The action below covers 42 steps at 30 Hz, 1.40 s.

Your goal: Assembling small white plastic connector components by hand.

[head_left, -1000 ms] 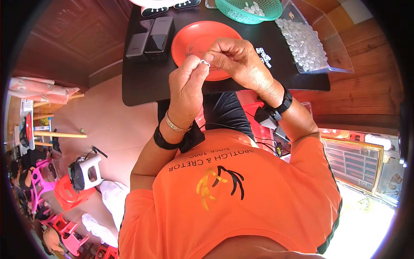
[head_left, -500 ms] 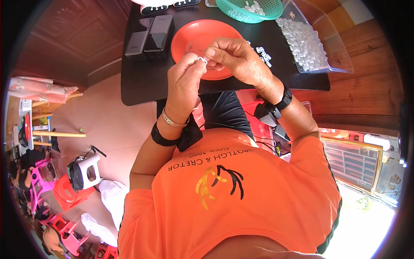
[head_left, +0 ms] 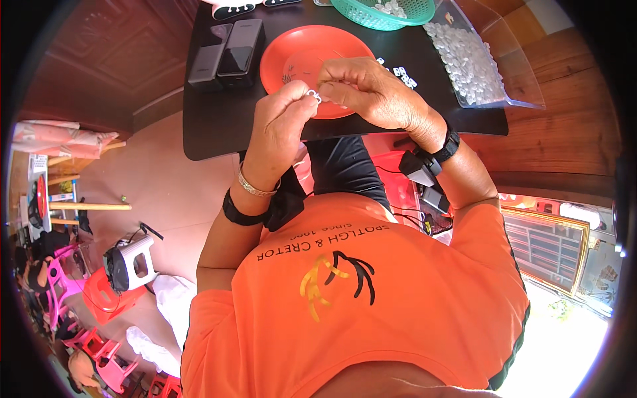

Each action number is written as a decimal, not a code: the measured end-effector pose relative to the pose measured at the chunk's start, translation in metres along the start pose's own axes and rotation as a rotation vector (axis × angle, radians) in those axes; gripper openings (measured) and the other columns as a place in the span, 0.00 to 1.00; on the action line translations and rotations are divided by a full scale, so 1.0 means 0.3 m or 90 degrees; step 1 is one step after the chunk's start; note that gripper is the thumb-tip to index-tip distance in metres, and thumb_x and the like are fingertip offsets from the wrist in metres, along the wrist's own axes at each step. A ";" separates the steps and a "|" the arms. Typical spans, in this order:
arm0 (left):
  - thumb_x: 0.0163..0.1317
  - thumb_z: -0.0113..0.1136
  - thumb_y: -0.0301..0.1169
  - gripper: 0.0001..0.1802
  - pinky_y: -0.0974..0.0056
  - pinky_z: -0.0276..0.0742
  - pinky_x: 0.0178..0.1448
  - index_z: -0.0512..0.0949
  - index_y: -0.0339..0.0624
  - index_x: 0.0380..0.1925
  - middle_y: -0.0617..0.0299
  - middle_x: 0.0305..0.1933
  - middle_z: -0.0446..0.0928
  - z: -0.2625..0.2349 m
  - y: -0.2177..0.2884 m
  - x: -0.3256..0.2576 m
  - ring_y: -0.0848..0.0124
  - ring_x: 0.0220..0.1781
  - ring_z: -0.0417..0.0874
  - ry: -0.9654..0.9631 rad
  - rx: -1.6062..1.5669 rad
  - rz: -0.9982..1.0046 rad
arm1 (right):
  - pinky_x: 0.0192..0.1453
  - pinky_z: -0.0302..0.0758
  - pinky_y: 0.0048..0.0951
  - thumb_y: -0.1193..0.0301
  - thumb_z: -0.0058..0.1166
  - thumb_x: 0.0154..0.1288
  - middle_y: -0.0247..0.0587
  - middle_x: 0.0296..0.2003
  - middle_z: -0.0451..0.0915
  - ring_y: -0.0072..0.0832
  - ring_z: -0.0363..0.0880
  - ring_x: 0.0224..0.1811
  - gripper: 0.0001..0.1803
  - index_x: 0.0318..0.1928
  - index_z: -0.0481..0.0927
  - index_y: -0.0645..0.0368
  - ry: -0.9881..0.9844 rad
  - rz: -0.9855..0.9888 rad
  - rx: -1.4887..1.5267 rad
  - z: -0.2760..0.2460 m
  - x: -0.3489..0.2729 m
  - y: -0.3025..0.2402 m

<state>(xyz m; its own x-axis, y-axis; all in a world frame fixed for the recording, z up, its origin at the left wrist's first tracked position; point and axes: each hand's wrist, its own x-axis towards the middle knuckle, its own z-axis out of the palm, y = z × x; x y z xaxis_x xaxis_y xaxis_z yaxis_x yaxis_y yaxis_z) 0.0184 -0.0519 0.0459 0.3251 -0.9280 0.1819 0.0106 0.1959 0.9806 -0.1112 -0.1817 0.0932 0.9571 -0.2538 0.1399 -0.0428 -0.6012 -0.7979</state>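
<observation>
Over the near side of a red round plate [head_left: 271, 61], my two hands meet. My left hand [head_left: 275, 129] is closed, with a small white looped plastic piece [head_left: 314, 97] pinched between thumb and index finger. My right hand [head_left: 379, 94] is closed too, its thumb and fingertips pressed together just beside the white piece. Whatever those right fingertips hold, if anything, is too small to make out. A few thin dark slivers [head_left: 288, 74] lie in the plate. Several similar small white pieces [head_left: 403, 75] lie on the black table to the right of the plate.
A clear bin [head_left: 524, 99] heaped with translucent pieces [head_left: 461, 63] stands at the right. Behind the plate is a green basket [head_left: 371, 20] with more pieces. Two dark grey box-shaped devices [head_left: 240, 50] sit at the left on the black table [head_left: 212, 136].
My right hand has turned and its fingers have curled in more, close to the white piece. My left hand has shifted slightly and still pinches it.
</observation>
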 end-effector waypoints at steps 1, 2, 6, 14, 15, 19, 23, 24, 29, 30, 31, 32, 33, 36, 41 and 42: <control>0.62 0.49 0.32 0.12 0.74 0.53 0.23 0.69 0.37 0.22 0.70 0.18 0.60 -0.002 0.003 0.001 0.82 0.19 0.57 -0.015 -0.009 -0.011 | 0.35 0.67 0.26 0.72 0.48 0.66 0.35 0.25 0.71 0.22 0.67 0.28 0.07 0.33 0.73 0.63 0.001 0.001 0.000 -0.002 0.000 -0.001; 0.62 0.49 0.32 0.12 0.74 0.53 0.23 0.69 0.37 0.22 0.70 0.18 0.60 -0.004 0.006 0.000 0.82 0.19 0.57 -0.015 -0.010 -0.012 | 0.34 0.67 0.27 0.71 0.48 0.66 0.36 0.25 0.71 0.24 0.68 0.28 0.08 0.33 0.73 0.63 -0.011 -0.012 -0.020 -0.004 0.000 -0.002; 0.62 0.49 0.33 0.13 0.73 0.53 0.23 0.67 0.39 0.20 0.70 0.18 0.60 -0.012 0.018 -0.003 0.82 0.18 0.57 -0.053 0.026 -0.029 | 0.34 0.67 0.29 0.71 0.48 0.66 0.39 0.23 0.71 0.28 0.68 0.27 0.08 0.31 0.72 0.64 -0.044 -0.045 -0.073 -0.009 -0.006 0.009; 0.62 0.48 0.33 0.13 0.73 0.51 0.22 0.67 0.39 0.20 0.71 0.17 0.58 0.003 0.010 -0.015 0.82 0.17 0.56 -0.068 -0.079 -0.113 | 0.33 0.66 0.26 0.72 0.48 0.66 0.36 0.22 0.70 0.24 0.66 0.27 0.08 0.32 0.73 0.64 -0.070 0.008 -0.010 -0.007 -0.005 0.012; 0.62 0.48 0.33 0.13 0.73 0.51 0.22 0.67 0.39 0.20 0.71 0.17 0.58 0.008 0.004 -0.019 0.81 0.17 0.56 -0.044 -0.100 -0.113 | 0.33 0.65 0.25 0.72 0.48 0.66 0.34 0.23 0.70 0.22 0.66 0.27 0.08 0.32 0.73 0.64 -0.070 0.042 0.012 -0.004 -0.005 0.009; 0.63 0.47 0.33 0.14 0.74 0.51 0.22 0.67 0.39 0.20 0.70 0.17 0.59 0.019 0.004 -0.026 0.81 0.17 0.56 0.004 -0.144 -0.104 | 0.34 0.65 0.24 0.73 0.47 0.67 0.32 0.23 0.69 0.20 0.64 0.27 0.08 0.32 0.73 0.63 -0.047 0.022 0.059 0.009 -0.003 0.009; 0.63 0.47 0.32 0.14 0.74 0.51 0.21 0.67 0.38 0.20 0.70 0.17 0.60 0.025 0.004 -0.025 0.81 0.17 0.57 0.012 -0.125 -0.093 | 0.33 0.65 0.23 0.74 0.47 0.68 0.32 0.23 0.69 0.20 0.64 0.27 0.07 0.33 0.73 0.63 -0.015 -0.016 0.007 0.015 -0.003 0.007; 0.63 0.47 0.32 0.14 0.74 0.51 0.21 0.67 0.38 0.20 0.70 0.17 0.60 0.030 -0.002 -0.027 0.81 0.17 0.57 0.022 -0.138 -0.078 | 0.33 0.65 0.23 0.74 0.47 0.68 0.32 0.23 0.69 0.20 0.64 0.27 0.07 0.33 0.73 0.63 -0.006 -0.026 -0.003 0.016 -0.002 0.005; 0.63 0.47 0.32 0.13 0.74 0.51 0.21 0.68 0.38 0.21 0.70 0.17 0.60 0.030 -0.019 -0.019 0.81 0.17 0.57 0.036 -0.122 -0.066 | 0.33 0.65 0.23 0.74 0.48 0.68 0.32 0.24 0.69 0.20 0.65 0.27 0.07 0.33 0.73 0.64 0.000 -0.025 -0.009 0.019 -0.006 0.019; 0.63 0.47 0.32 0.13 0.74 0.51 0.21 0.68 0.38 0.21 0.70 0.17 0.60 0.024 -0.027 -0.014 0.81 0.17 0.57 0.035 -0.107 -0.069 | 0.33 0.65 0.23 0.73 0.49 0.68 0.31 0.24 0.70 0.20 0.65 0.28 0.07 0.33 0.74 0.64 -0.009 0.000 -0.013 0.016 -0.004 0.019; 0.63 0.47 0.32 0.13 0.73 0.51 0.21 0.69 0.38 0.21 0.70 0.16 0.59 0.018 -0.032 -0.011 0.81 0.17 0.57 0.033 -0.092 -0.072 | 0.33 0.65 0.23 0.73 0.49 0.68 0.31 0.24 0.70 0.20 0.65 0.28 0.07 0.33 0.74 0.64 -0.010 -0.002 -0.013 0.017 0.001 0.028; 0.63 0.47 0.32 0.13 0.73 0.51 0.21 0.69 0.38 0.21 0.70 0.16 0.59 0.015 -0.030 -0.007 0.81 0.17 0.57 0.031 -0.092 -0.071 | 0.35 0.67 0.23 0.73 0.49 0.68 0.31 0.25 0.72 0.19 0.67 0.29 0.07 0.34 0.75 0.64 -0.013 0.023 0.036 0.014 0.004 0.045; 0.63 0.47 0.33 0.13 0.74 0.51 0.21 0.69 0.38 0.22 0.70 0.16 0.60 0.013 -0.027 -0.003 0.81 0.17 0.57 0.034 -0.089 -0.087 | 0.37 0.69 0.23 0.72 0.50 0.69 0.31 0.27 0.73 0.19 0.68 0.30 0.08 0.34 0.75 0.64 -0.015 0.047 0.084 0.012 0.006 0.053; 0.64 0.47 0.33 0.13 0.74 0.51 0.20 0.70 0.38 0.23 0.70 0.16 0.60 -0.001 -0.036 0.004 0.81 0.16 0.58 0.034 -0.103 -0.105 | 0.42 0.72 0.23 0.72 0.50 0.69 0.31 0.31 0.76 0.20 0.72 0.34 0.07 0.37 0.76 0.64 -0.001 0.093 0.223 0.009 0.016 0.045; 0.64 0.46 0.33 0.13 0.75 0.50 0.20 0.70 0.39 0.23 0.70 0.16 0.60 -0.004 -0.039 0.005 0.81 0.15 0.59 0.040 -0.144 -0.123 | 0.46 0.73 0.23 0.73 0.49 0.69 0.33 0.34 0.76 0.20 0.75 0.37 0.07 0.39 0.76 0.64 0.007 0.062 0.264 0.028 0.017 0.073; 0.64 0.46 0.33 0.12 0.75 0.50 0.20 0.70 0.39 0.23 0.70 0.16 0.61 -0.002 -0.036 0.004 0.81 0.15 0.59 0.038 -0.145 -0.124 | 0.46 0.73 0.23 0.73 0.49 0.69 0.33 0.34 0.76 0.20 0.75 0.38 0.06 0.39 0.76 0.64 0.015 0.050 0.271 0.030 0.017 0.074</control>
<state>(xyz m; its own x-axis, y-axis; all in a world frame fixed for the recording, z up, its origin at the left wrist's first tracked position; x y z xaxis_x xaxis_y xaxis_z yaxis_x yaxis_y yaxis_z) 0.0193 -0.0549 0.0353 0.3516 -0.9360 -0.0191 0.2878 0.0887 0.9536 -0.1046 -0.1895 0.0709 0.9486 -0.3065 0.0782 0.0114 -0.2139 -0.9768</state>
